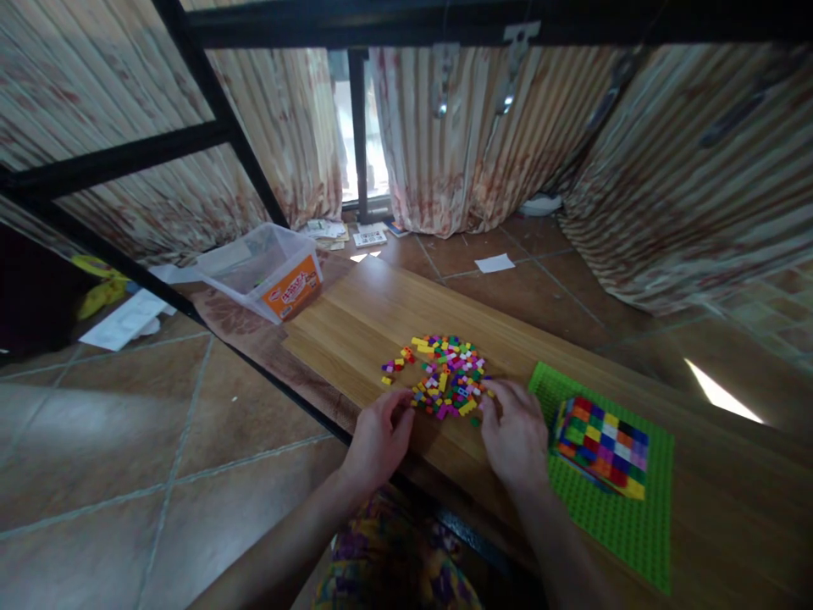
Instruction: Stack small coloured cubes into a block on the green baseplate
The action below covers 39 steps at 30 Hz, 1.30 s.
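Note:
A loose pile of small toy bricks (448,381) in many colours lies on the wooden bench top. At its left edge is my left hand (381,434), fingers curled and thumb close to them; whatever is at the fingertips is too small to make out. My right hand (517,432) reaches the pile's right side, thumb and forefinger bent towards each other with a small yellow brick (490,393) at their tips. To its right, a green baseplate (626,542) carries a block built of multicoloured bricks (603,445).
A clear plastic bin (245,275) with an orange label stands at the far left end of the wooden bench (356,309). Dark metal bars (219,110) cross the view. Papers (327,230) lie on the tiled floor by the curtains (445,161).

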Tool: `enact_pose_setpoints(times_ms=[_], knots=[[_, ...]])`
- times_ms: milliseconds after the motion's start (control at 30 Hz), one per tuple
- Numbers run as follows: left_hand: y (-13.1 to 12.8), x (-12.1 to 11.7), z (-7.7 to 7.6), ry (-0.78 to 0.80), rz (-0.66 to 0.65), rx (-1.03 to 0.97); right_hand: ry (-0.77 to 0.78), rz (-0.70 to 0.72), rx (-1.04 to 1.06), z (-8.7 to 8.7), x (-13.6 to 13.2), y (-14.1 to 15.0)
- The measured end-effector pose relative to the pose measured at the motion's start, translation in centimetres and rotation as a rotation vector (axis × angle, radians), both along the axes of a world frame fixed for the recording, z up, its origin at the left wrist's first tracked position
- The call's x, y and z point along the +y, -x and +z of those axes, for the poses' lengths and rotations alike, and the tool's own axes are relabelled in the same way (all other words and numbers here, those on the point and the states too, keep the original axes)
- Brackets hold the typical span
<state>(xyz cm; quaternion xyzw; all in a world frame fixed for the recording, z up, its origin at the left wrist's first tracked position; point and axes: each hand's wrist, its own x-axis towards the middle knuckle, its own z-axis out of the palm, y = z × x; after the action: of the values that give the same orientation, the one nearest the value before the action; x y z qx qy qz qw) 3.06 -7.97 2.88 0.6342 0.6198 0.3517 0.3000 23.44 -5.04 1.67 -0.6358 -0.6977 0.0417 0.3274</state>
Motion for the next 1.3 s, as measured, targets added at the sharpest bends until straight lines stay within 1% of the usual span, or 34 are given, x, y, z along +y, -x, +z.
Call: enact_pose_setpoints(times_ms=[133,233,333,500,600,700,833,933,1033,1167,1300], knots=[[0.9,0.3,0.2,0.005,0.037,0.053,0.009,0.021,-0.001,-1.1,0.0,0.0],[1.1,0.5,0.2,-0.007,-0.003,0.097,-0.008,0.070,0.038,-1.4,-0.7,0.4],[0.7,0.4,0.2,-0.011,-0.052,0.124,-0.018,0.130,0.076,-1.5,-1.5,0.7],[0.3,0.2,0.1,-0.034,-0.088,0.150,-0.031,0.199,0.115,-1.7,-2.5,1.0],[0.4,0.0,-0.2,-0.048,-0.107,0.176,-0.031,0.225,0.083,-1.5,-3.0,1.4],[0.6,-0.2,-0.4,-0.063,-0.119,0.185,-0.021,0.237,0.023,-1.0,-3.1,2.6],[0.7,-0.2,-0.4,-0.073,-0.122,0.176,0.013,0.241,-0.050,-0.2,-2.6,4.7],[0.7,-0.1,-0.5,-0.080,-0.117,0.173,0.023,0.231,-0.098,-0.1,-2.3,5.5],[0.7,-0.1,-0.6,-0.093,-0.105,0.177,-0.011,0.191,-0.118,-0.4,-2.2,5.1],[0.6,0.0,-0.8,-0.098,-0.082,0.186,-0.049,0.122,-0.104,-0.8,-2.4,3.8],[0.4,0.1,-0.7,-0.095,-0.058,0.189,-0.069,0.059,-0.074,-0.7,-2.4,3.1]])
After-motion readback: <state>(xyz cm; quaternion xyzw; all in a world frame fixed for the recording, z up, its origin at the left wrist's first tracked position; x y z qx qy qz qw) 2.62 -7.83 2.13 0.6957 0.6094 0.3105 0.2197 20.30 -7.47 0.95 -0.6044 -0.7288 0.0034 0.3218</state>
